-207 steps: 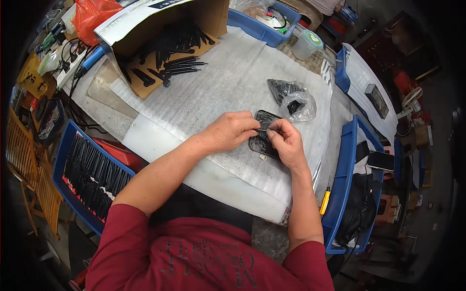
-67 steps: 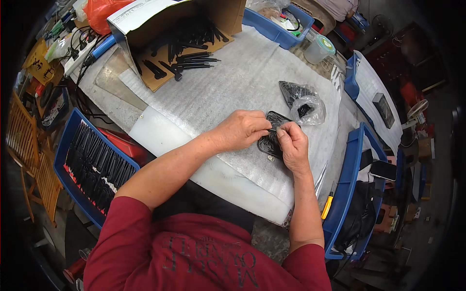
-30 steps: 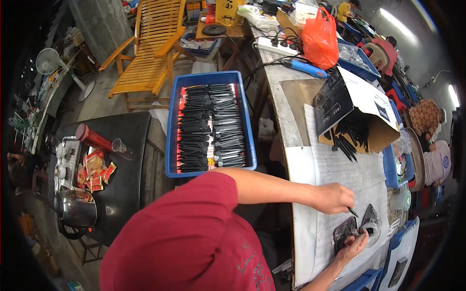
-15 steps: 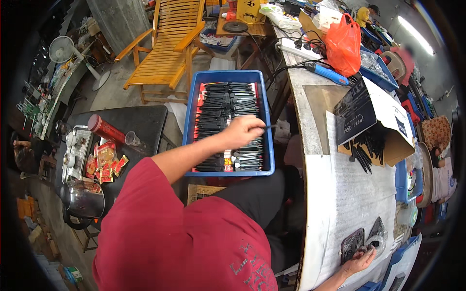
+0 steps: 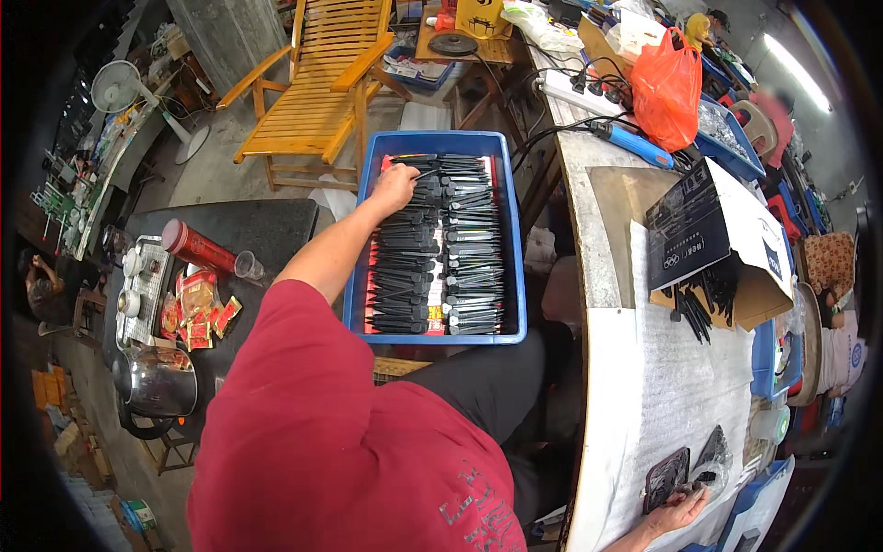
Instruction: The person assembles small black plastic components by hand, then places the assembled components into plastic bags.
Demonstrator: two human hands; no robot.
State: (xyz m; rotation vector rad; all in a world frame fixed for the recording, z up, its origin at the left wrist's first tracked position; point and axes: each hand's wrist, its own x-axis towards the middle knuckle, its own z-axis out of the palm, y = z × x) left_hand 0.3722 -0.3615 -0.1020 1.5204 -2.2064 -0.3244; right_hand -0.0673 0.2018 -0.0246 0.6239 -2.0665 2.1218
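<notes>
While the person leans to their own left, the left hand (image 5: 394, 187) is down in the blue plastic crate (image 5: 440, 143), fingers curled onto the black tool-like parts (image 5: 451, 267) near the crate's far left corner. Looks like it is closing on one or a few; can't tell if anything is actually gripped yet. Parts lie in rough rows, filling most of the crate, which sits low beside the tabletop (image 5: 662, 386), between it and the wooden deck chair (image 5: 313, 64).

Right hand (image 5: 676, 513) rests flat, fingers spread, on the tabletop at the bottom edge of view, touching a small black moulded tray (image 5: 664, 478) with a clear bag of dark pieces (image 5: 713, 455) just beside it. It holds nothing that I can see.

Step, as I judge it: fetching fresh parts from the crate for the work spot under the right hand. Next move calls for a firm pinch on the parts, a lift clear of the crate rim without dragging neighbours, then a swing back right to the tray.

Also on the tabletop: an open cardboard box (image 5: 727, 239) with more black parts spilling out, and an orange plastic bag (image 5: 667, 87) further off. A steel kettle (image 5: 156, 382) sits on a dark side table at left.
</notes>
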